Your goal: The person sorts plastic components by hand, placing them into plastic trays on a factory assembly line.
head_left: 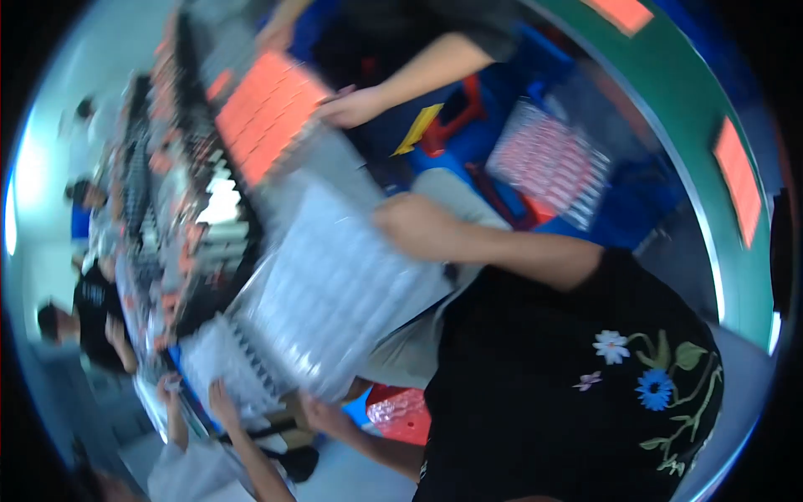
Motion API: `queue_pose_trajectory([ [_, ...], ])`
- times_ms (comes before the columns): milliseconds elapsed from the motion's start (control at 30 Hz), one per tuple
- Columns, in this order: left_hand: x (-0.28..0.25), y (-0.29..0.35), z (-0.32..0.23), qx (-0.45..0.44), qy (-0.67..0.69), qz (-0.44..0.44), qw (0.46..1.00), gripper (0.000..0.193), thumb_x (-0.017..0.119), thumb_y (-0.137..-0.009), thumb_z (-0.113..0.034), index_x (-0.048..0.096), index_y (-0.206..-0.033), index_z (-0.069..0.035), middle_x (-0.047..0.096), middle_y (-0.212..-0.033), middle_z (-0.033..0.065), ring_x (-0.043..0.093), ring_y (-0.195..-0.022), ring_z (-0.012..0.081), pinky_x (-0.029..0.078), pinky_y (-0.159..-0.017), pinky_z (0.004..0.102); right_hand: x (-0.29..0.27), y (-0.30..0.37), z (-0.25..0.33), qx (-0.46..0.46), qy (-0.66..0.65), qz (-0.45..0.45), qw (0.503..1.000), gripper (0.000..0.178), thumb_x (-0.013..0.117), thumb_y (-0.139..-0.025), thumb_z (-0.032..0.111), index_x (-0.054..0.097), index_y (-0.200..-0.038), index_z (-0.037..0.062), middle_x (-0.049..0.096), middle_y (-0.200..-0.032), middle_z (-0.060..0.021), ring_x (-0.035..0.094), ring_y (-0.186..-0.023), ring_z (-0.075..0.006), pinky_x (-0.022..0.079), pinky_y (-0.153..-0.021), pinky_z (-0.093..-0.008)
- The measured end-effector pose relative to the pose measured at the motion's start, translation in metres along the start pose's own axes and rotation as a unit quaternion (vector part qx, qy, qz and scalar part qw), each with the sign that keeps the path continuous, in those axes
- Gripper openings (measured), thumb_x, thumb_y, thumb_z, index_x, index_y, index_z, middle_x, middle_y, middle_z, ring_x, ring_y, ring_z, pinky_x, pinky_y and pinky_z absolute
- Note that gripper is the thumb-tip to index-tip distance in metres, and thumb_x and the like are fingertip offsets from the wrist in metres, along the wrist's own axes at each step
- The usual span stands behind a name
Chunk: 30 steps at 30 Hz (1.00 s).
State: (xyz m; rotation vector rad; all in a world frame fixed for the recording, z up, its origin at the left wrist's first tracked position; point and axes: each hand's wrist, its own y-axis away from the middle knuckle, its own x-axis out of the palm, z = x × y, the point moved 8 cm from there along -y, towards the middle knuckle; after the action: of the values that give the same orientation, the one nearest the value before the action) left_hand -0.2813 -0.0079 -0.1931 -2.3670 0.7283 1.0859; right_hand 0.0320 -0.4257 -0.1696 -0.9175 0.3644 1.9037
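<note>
A large clear plastic tray point(322, 280) with rows of moulded compartments lies tilted in front of me, over my lap. My right hand point(414, 226) is closed at its upper right edge. My left hand point(322, 416) grips its lower edge, with the fingers partly blurred. Beside the tray, to the lower left, lies another clear plastic tray point(226, 364), where another person's hands point(219, 406) reach in. Above, a co-worker's hand point(355, 107) helps hold a tray of orange pieces point(272, 113).
A long work line point(222, 276) with dark and orange parts runs along the left, with people beyond it. A clear tray of pink-red pieces point(548, 155) rests on blue crates at upper right. A green surface point(690, 109) curves along the right. Red plastic point(401, 414) shows below my lap.
</note>
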Motion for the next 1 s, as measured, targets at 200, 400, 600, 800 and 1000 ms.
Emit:
queue_pose_trajectory([
  [200, -0.049, 0.019, -0.113, 0.057, 0.088, -0.036, 0.994, 0.051, 0.046, -0.108, -0.031, 0.061, -0.132, 0.012, 0.064, -0.129, 0.0298, 0.063, -0.119, 0.0412, 0.052, -0.100, 0.0462, -0.102, 0.041, 0.006, -0.046, -0.487, -0.189, 0.852, 0.031, 0.053, -0.107, 0.028, 0.065, -0.108, -0.0001, 0.071, -0.097, -0.0139, 0.071, -0.082, -0.0338, 0.056, -0.079, -0.0450],
  [400, -0.001, 0.101, -0.263, 0.108, 0.215, 0.098, 0.966, 0.058, 0.047, -0.103, -0.039, 0.050, -0.142, 0.004, 0.052, -0.143, 0.0282, 0.056, -0.126, 0.0447, 0.047, -0.103, 0.0581, -0.117, 0.119, -0.065, 0.050, -0.736, -0.082, 0.670, 0.081, 0.025, -0.106, 0.067, 0.040, -0.155, 0.0034, 0.054, -0.146, -0.0110, 0.051, -0.134, -0.0210, 0.041, -0.114, -0.0380],
  [600, 0.124, 0.077, -0.189, 0.498, -0.126, 0.220, 0.830, 0.051, 0.058, -0.099, -0.039, 0.064, -0.132, -0.001, 0.063, -0.130, 0.0266, 0.059, -0.121, 0.0374, 0.044, -0.109, 0.0503, -0.140, 0.205, -0.128, 0.177, -0.807, -0.181, 0.534, 0.067, 0.040, -0.107, 0.060, 0.047, -0.152, 0.0109, 0.057, -0.146, -0.0094, 0.055, -0.130, -0.0271, 0.045, -0.111, -0.0427],
  [800, 0.202, 0.233, -0.350, 0.224, 0.110, 0.450, 0.857, 0.041, 0.051, -0.103, -0.025, 0.060, -0.129, 0.005, 0.063, -0.121, 0.0176, 0.058, -0.109, 0.0277, 0.048, -0.096, 0.0414, -0.042, 0.275, -0.337, -0.034, -0.826, -0.286, 0.484, 0.040, 0.047, -0.109, 0.037, 0.061, -0.135, 0.0101, 0.067, -0.128, -0.0090, 0.068, -0.110, -0.0278, 0.058, -0.092, -0.0398],
  [1000, 0.262, 0.304, -0.392, -0.116, 0.244, 0.578, 0.770, 0.030, 0.057, -0.103, -0.018, 0.063, -0.124, 0.002, 0.065, -0.113, 0.0111, 0.060, -0.104, 0.0233, 0.049, -0.090, 0.0360, -0.074, 0.294, -0.379, -0.038, -0.791, -0.345, 0.503, 0.038, 0.048, -0.109, 0.035, 0.062, -0.134, 0.0101, 0.067, -0.127, -0.0090, 0.068, -0.110, -0.0276, 0.058, -0.091, -0.0396],
])
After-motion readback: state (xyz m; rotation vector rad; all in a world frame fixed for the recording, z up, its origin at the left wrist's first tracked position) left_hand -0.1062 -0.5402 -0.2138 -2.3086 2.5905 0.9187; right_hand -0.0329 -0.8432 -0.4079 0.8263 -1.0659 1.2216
